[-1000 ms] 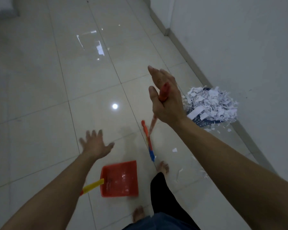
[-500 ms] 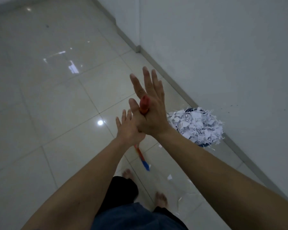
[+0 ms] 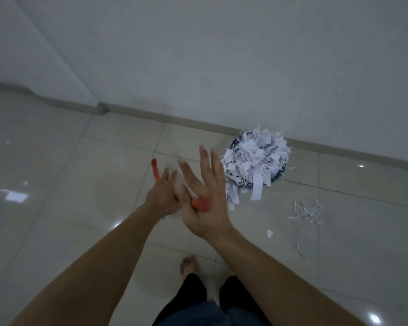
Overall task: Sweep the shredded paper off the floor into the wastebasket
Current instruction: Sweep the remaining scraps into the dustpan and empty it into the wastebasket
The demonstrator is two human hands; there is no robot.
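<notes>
We're standing over the tiled floor (image 3: 57, 231) with the red broom handle (image 3: 200, 204) between both hands. Our right hand (image 3: 204, 208) has its fingers (image 3: 216, 165) straight and spread, the handle's rounded end caught in the crook of the thumb; nothing is curled round it. Our left hand (image 3: 161, 198) sits just beside, fingers straight too, palm against the stick. A second red bit (image 3: 155, 169) pokes up past the left hand — motion blur makes it hard to say which part of the broom that is.

The wastebasket (image 3: 279, 175) stands against the baseboard (image 3: 174, 117), heaped over the rim with shredded paper (image 3: 254, 158); strips hang down its side. And there's more to do: a loose clump of shreds (image 3: 306, 211) lies on the tiles just right of the basket, with a few stray pieces (image 3: 269, 233) nearer our feet.

So we judge this the regrip between sweeps, most of the job done. Next we'd need a proper grasp on the handle, the bristles carried round to the right, and short strokes gathering those leftovers. The dustpan isn't in view, so fetching it comes too.
</notes>
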